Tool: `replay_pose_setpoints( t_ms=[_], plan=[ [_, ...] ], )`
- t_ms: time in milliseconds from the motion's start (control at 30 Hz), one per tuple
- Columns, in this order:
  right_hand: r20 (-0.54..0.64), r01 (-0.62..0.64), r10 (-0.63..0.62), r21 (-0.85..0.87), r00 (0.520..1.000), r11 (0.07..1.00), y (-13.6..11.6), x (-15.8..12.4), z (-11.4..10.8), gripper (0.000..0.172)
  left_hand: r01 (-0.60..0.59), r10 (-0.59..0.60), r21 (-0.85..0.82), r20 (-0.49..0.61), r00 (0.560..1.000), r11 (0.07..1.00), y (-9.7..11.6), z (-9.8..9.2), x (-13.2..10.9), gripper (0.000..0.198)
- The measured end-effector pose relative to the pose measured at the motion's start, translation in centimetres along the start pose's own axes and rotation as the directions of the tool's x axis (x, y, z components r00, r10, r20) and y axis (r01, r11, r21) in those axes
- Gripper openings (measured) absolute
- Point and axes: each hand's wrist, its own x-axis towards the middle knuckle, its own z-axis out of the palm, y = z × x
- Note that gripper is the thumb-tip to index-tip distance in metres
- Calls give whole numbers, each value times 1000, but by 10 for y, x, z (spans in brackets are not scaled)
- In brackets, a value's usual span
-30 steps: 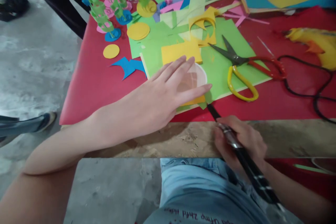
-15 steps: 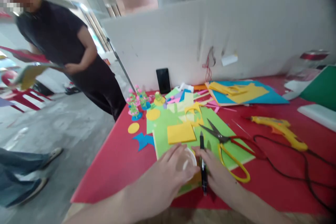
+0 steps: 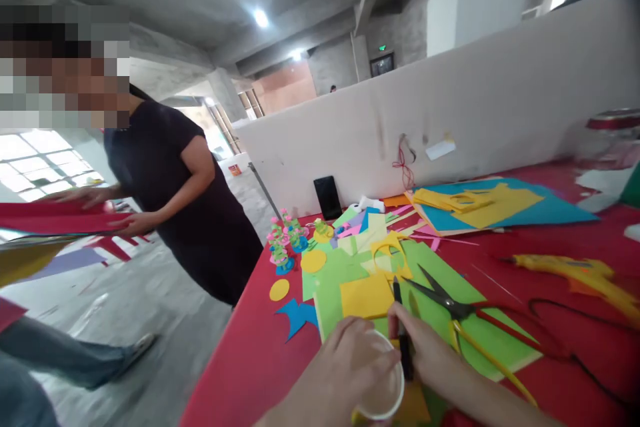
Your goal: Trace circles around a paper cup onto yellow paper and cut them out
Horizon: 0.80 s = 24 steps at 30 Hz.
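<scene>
My left hand (image 3: 350, 370) is wrapped over a white-rimmed cup (image 3: 399, 397), its fingers across the round end. Beneath the cup lies a piece of yellow sheet (image 3: 416, 405) at the table's near edge. A black pen (image 3: 397, 292) is in my right hand (image 3: 417, 340), close beside the cup, with its pointed end tilted up and away from me. Just beyond my hands, a yellow rectangle (image 3: 365, 298) lies on green sheets (image 3: 327, 310). Scissors (image 3: 453, 307) with red and yellow handles rest spread apart to the right of my right hand.
A yellow glue gun (image 3: 565, 267) and its cord lie at right. Small flower ornaments (image 3: 283, 247), yellow discs (image 3: 313, 261) and blue scraps (image 3: 299, 317) are at left. A black phone (image 3: 327, 197) leans on the partition (image 3: 320, 147). Another person (image 3: 175, 180) stands left holding coloured sheets.
The view has tilted up and the table appears lower. My left hand and the cup have shifted, showing more of the cup's round end. The pen stays in my right hand.
</scene>
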Motion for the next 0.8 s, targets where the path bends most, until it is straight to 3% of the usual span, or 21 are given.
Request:
replay_pose_setpoints(
  t_ms=[100, 200, 267, 333, 433, 500, 567, 633, 733, 800],
  plan=[
    [-32, -37, 38, 31, 999, 999, -2, 18, -24, 15, -8, 16, 92, -88, 996, 996, 2, 1, -3, 67],
    [-168, -86, 89, 20, 982, 996, 4, 44, -63, 15, -49, 69, 150, -129, 989, 987, 13, -11, 0, 61],
    [-290, -127, 118, -12, 950, 992, 14, 64, -90, 20, -84, 100, 149, -101, 990, 985, 22, -23, 5, 48],
    [-404, -174, 133, -66, 905, 983, 28, 83, -114, 23, -97, 99, 111, -7, 995, 989, 29, -32, 9, 40],
    [-520, -221, 99, -178, 848, 959, 43, 100, -138, 26, -93, 89, 81, 50, 995, 992, 32, -32, 10, 43],
    [-549, -218, 36, -271, 835, 937, 44, 102, -144, 27, -87, 83, 81, 53, 995, 993, 32, -27, 8, 47],
    [-517, -182, -35, -363, 855, 914, 39, 99, -138, 27, -86, 81, 61, 79, 994, 994, 32, -26, 7, 49],
    [-410, -104, -94, -435, 907, 894, 29, 90, -123, 23, -54, 52, 12, 153, 987, 998, 34, -29, 7, 50],
    [-136, 81, -165, -477, 977, 875, 15, 73, -89, 24, 31, -18, -52, 232, 973, 998, 39, -39, 9, 60],
    [42, 188, -192, -475, 981, 860, 8, 62, -68, 25, 60, -41, -70, 247, 968, 996, 41, -43, 11, 63]
  ],
)
